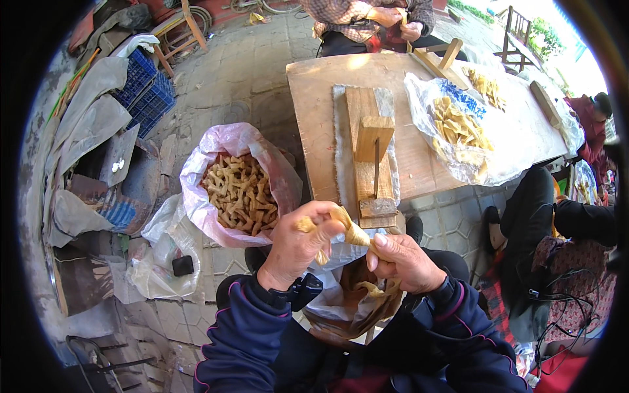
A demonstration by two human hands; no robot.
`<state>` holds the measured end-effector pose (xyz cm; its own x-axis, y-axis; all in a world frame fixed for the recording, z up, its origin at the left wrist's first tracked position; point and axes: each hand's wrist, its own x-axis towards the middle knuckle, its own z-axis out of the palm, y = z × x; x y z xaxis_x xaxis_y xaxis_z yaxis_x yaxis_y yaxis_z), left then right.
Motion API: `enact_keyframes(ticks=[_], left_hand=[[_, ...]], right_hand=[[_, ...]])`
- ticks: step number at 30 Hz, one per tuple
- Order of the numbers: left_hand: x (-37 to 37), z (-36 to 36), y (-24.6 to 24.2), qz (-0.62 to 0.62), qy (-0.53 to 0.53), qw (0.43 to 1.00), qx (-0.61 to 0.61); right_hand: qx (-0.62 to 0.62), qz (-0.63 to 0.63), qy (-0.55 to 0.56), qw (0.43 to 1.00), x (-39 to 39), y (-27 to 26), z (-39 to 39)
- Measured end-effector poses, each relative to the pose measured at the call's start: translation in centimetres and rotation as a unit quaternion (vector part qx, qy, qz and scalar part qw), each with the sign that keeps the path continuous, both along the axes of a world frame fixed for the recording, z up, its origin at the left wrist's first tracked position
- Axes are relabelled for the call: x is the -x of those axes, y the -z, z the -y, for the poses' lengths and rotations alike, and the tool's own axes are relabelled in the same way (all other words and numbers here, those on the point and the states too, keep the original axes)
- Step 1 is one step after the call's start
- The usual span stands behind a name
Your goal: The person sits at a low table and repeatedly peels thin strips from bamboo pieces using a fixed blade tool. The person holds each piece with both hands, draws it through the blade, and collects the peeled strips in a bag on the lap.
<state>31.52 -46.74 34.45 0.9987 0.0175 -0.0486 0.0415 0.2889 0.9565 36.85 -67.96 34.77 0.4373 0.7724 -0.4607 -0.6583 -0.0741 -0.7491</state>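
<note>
My left hand [302, 243] holds the upper end of a yellowish, leathery strip [357, 234] wound into a small roll, with loose ends hanging between the fingers. The thumb and fingers of my right hand [408, 260] pinch the roll's other end. Just beyond my hands, a wooden block stand with a thin metal rod [377, 167] lies on a grey cloth [340, 127] on the wooden table [314, 98]. Under my hands, an open plastic bag [329, 314] in my lap area holds brown sheet-like pieces. To the left, a pinkish woven sack [196, 179] holds many knotted tan pieces [241, 191].
A clear plastic bag [417, 98] with yellowish strips [457, 123] lies on the table's right part. Across the table sits a co-worker [363, 22]; another person's dark-clad leg [526, 221] is at the right. Blue crates [147, 93] and a white plastic bag [162, 265] are left.
</note>
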Motion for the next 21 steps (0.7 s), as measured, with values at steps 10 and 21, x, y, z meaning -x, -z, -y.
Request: enact_keyframes(ticks=[10,21], left_hand=[[0.6,1.4,0.7,-0.026,0.019,0.999,0.044],[-4.6,3.1,2.2,0.031,-0.133,0.972,-0.190]], right_hand=[[0.047,0.117,0.144,0.982,-0.5,-0.5,1.1],[0.217,0.535,0.319,0.752,-6.3,3.2,-1.3]])
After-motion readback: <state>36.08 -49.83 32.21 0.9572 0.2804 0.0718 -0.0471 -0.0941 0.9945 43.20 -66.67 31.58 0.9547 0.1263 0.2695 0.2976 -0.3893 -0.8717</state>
